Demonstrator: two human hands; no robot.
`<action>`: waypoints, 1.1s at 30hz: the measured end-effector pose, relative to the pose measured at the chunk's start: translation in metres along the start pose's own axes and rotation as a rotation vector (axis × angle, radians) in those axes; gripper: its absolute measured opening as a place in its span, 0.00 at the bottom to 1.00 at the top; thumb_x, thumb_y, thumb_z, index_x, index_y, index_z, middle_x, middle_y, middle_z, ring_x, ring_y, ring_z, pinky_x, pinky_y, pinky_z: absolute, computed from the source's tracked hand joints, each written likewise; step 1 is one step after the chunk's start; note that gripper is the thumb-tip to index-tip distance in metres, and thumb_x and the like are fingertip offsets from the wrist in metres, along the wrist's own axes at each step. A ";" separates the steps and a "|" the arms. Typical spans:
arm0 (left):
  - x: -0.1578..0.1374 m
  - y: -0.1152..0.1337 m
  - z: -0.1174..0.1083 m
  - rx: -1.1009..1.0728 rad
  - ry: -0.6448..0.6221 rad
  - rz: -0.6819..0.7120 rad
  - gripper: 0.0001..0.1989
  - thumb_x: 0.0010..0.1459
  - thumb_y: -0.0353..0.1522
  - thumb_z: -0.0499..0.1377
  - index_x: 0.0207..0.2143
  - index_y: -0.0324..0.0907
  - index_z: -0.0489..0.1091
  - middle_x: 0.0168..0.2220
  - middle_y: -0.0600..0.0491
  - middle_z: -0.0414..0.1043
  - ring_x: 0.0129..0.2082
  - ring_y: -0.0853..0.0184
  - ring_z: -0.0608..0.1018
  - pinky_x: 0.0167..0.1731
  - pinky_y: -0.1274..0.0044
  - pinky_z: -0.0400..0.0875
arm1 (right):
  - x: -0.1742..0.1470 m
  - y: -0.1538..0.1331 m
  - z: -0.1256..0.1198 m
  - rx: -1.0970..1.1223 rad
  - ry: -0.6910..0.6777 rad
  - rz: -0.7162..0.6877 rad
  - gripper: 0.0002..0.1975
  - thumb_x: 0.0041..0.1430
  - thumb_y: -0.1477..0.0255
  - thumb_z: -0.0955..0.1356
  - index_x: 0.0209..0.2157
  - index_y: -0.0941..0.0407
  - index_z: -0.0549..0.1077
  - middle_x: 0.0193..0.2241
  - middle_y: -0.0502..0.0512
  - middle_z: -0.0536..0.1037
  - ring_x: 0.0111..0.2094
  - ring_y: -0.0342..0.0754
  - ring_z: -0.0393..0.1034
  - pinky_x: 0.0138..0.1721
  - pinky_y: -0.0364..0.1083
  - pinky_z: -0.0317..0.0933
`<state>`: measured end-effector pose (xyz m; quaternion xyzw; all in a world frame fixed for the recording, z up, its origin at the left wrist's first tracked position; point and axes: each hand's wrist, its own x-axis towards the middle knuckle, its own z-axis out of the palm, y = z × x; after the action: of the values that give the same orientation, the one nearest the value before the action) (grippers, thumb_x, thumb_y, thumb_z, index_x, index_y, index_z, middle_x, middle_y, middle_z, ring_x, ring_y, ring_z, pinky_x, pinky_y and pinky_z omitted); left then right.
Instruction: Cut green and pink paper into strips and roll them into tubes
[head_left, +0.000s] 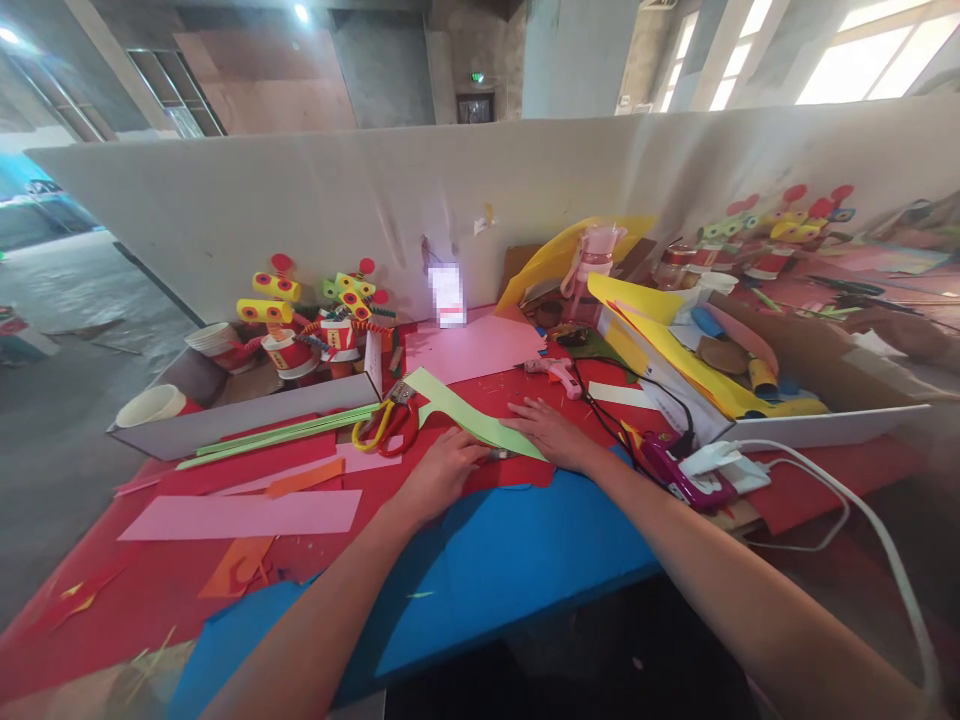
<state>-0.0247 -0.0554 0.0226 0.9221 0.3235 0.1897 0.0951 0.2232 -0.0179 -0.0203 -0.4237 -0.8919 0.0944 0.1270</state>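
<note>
A broad white partition board stands well beyond the left hand and the right hand. On the near side of it, a red sheet covering spreads around the hands, with a large blue sheet beneath the forearms. Right of the right hand sits an open white-walled cardboard box heaped with yellow paper; farther off to the left of the left hand, a shallow open cardboard box holds paper cups and two figures with cup bodies. A flat pink paper sheet lies just beyond the hands, and a long pink paper strip left of the left hand.

The curved light-green paper strip lies at the hands, its far end angling away to the left. The right hand rests spread and unclenched on its near end. The left hand's bent fingers touch its near edge; whether they pinch it, I cannot tell.

A purple power strip with a white plug lies right of the right hand. Scissors with yellow and red handles lie beyond the left hand, touching the green strip's far end, and a pink glue gun lies just beyond the right hand. An orange paper scrap lies left of the left hand.
</note>
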 end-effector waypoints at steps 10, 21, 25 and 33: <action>0.001 0.001 0.001 -0.028 0.013 0.015 0.14 0.59 0.23 0.54 0.43 0.42 0.74 0.44 0.46 0.74 0.46 0.62 0.73 0.47 0.66 0.70 | 0.003 0.016 -0.004 0.111 -0.005 -0.086 0.21 0.69 0.69 0.54 0.60 0.49 0.64 0.64 0.57 0.59 0.66 0.51 0.48 0.64 0.60 0.43; 0.007 0.005 0.005 -0.014 0.031 0.022 0.14 0.59 0.23 0.54 0.45 0.42 0.73 0.43 0.46 0.74 0.47 0.61 0.73 0.47 0.66 0.71 | -0.001 0.017 -0.012 0.036 -0.064 -0.041 0.23 0.67 0.72 0.58 0.61 0.48 0.62 0.65 0.55 0.57 0.67 0.53 0.43 0.64 0.61 0.42; 0.007 0.007 0.006 -0.011 0.035 0.034 0.15 0.60 0.23 0.53 0.45 0.43 0.73 0.43 0.46 0.74 0.48 0.61 0.73 0.48 0.65 0.70 | -0.001 0.016 -0.013 0.039 -0.061 -0.027 0.23 0.66 0.72 0.59 0.61 0.46 0.62 0.65 0.54 0.57 0.67 0.54 0.43 0.64 0.62 0.43; 0.010 0.011 0.011 -0.030 0.000 0.021 0.16 0.60 0.24 0.53 0.47 0.44 0.73 0.42 0.47 0.73 0.47 0.61 0.73 0.47 0.67 0.70 | -0.001 0.016 -0.014 0.026 -0.067 -0.024 0.22 0.67 0.70 0.57 0.61 0.48 0.63 0.65 0.54 0.57 0.67 0.54 0.43 0.64 0.60 0.43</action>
<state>-0.0070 -0.0582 0.0191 0.9239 0.3111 0.1955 0.1068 0.2393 -0.0077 -0.0111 -0.4079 -0.8993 0.1184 0.1039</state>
